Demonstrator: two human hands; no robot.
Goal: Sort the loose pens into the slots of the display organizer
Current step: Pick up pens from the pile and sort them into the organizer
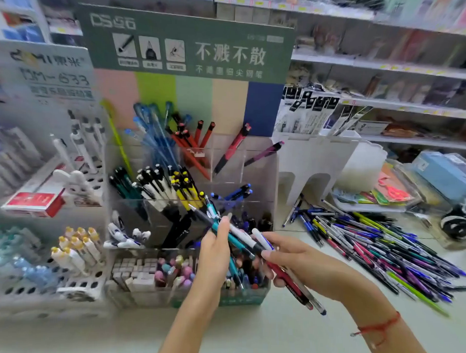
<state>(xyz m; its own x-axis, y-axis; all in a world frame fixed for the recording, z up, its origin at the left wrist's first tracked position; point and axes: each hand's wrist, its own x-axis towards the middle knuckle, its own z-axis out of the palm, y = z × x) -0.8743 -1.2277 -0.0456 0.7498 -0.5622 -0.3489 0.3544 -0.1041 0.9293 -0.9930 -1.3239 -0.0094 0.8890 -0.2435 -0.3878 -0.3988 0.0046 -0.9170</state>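
Clear acrylic organizer (262, 161) sits mid-counter, tiered slots, green header card (189, 43) behind. Slots hold grouped pens: blue capped ones and red ones at back, black, white and yellow clickers in the middle row, erasers (137, 271) in the front row. Loose pens (383, 247) lie in a wide messy heap on the white counter (273, 335) to the right of the organizer, mixed blue, purple, pink, green, black barrels, thin plastic, crossing each other.

Left hand (215, 255) grips a teal pen (230, 239) just in front of the organizer's lower slots. Right hand (297, 262) clutches a bundle (288, 280) of pens, red and dark barrels sticking out below the palm, white caps above the fingers. Red string on the right wrist. Both hands and the bundle cover the front right slots, contents there hard to tell.

Left: white perforated racks (48, 288) with correction-type items, blurred. Red box (36, 199) beside it. Right rear: white stand (315, 164) with packaged refills; shelves behind, blurred.
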